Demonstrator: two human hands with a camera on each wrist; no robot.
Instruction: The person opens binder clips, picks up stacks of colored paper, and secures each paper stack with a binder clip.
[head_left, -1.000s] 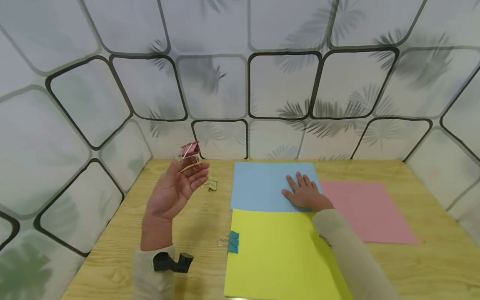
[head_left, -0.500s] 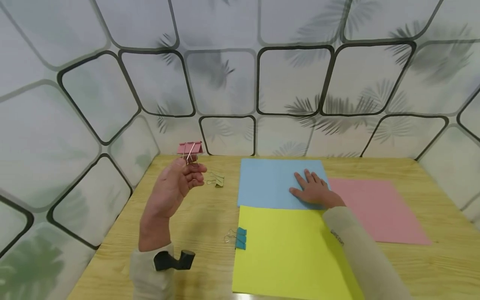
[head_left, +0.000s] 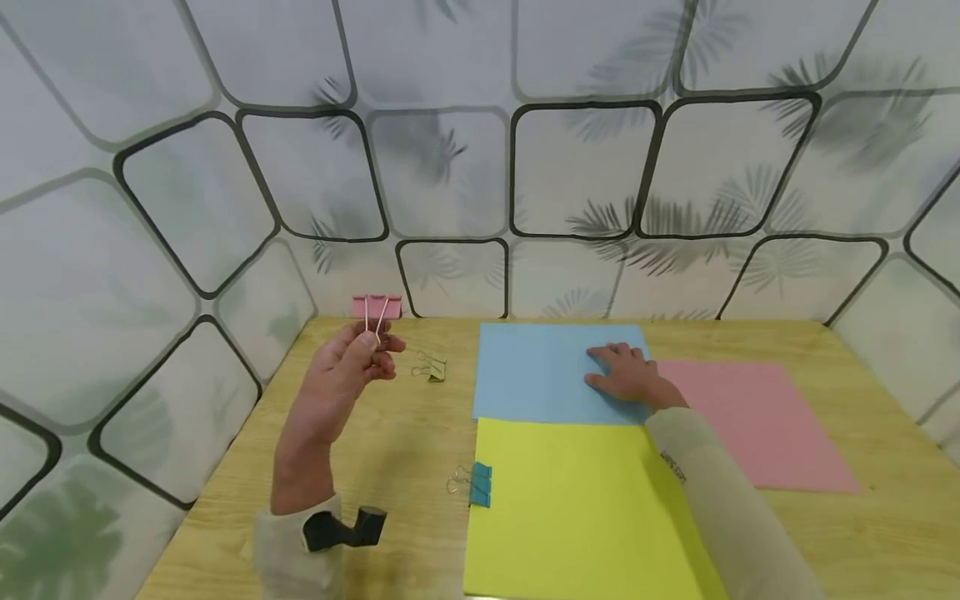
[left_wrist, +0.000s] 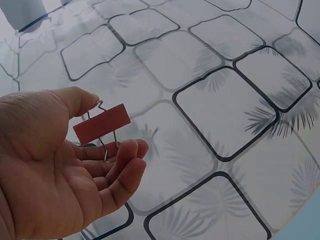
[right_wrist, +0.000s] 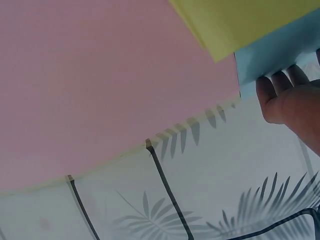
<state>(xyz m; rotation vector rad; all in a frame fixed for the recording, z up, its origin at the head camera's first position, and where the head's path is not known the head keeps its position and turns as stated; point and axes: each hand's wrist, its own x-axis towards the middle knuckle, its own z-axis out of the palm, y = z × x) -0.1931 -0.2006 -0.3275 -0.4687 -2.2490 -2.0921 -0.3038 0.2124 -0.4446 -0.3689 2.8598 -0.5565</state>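
My left hand (head_left: 341, 371) is raised above the left side of the table and pinches a pink binder clip (head_left: 377, 307) by its wire handles. In the left wrist view the thumb presses one handle of the binder clip (left_wrist: 102, 124) while fingers touch the other. My right hand (head_left: 622, 373) rests on the blue paper (head_left: 525, 375), thumb spread and fingers slightly bent. In the right wrist view its fingers (right_wrist: 282, 82) lie against the blue paper. Yellow paper (head_left: 570, 508) lies nearer to me, a teal binder clip (head_left: 481, 484) fastened on its left edge.
A yellow-green binder clip (head_left: 433, 367) lies on the wooden table (head_left: 397, 450) between my left hand and the blue paper. Pink paper (head_left: 757, 425) lies to the right, partly behind my right sleeve. A patterned wall covering (head_left: 442, 183) stands behind and beside the table.
The pink binder clip has turned in my left hand, so its body now faces me above the fingers with both handles down. My right hand's fingers have drawn in from spread to bent.
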